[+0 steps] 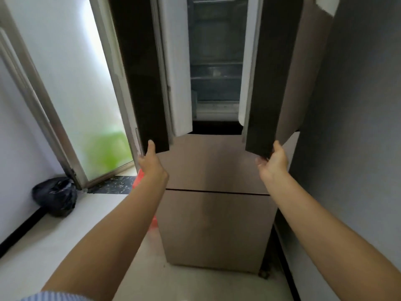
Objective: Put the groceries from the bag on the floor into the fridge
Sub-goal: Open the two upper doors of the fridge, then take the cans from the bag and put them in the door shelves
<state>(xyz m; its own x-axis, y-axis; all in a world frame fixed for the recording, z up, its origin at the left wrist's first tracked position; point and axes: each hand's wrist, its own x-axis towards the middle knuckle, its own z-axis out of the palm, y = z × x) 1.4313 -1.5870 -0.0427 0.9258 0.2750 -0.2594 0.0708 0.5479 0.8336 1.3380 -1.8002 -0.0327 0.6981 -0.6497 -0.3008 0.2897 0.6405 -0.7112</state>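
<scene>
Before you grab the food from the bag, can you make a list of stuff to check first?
1. Left door open: ok, left hand at its bottom corner.
2. Right door open: ok, right hand grips its bottom corner.
3. Shelves have room: ok, they look bare.
4. Both hands free for food: not ok.
5. Red bag within reach: cannot tell, mostly hidden behind the left arm.
6. What is inside the bag: cannot tell.

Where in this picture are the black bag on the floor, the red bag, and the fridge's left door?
black bag (55, 195), head view, middle of its crumpled plastic.
red bag (138, 178), head view, the part showing left of the forearm.
left door (141, 83), head view, its dark outer face.
</scene>
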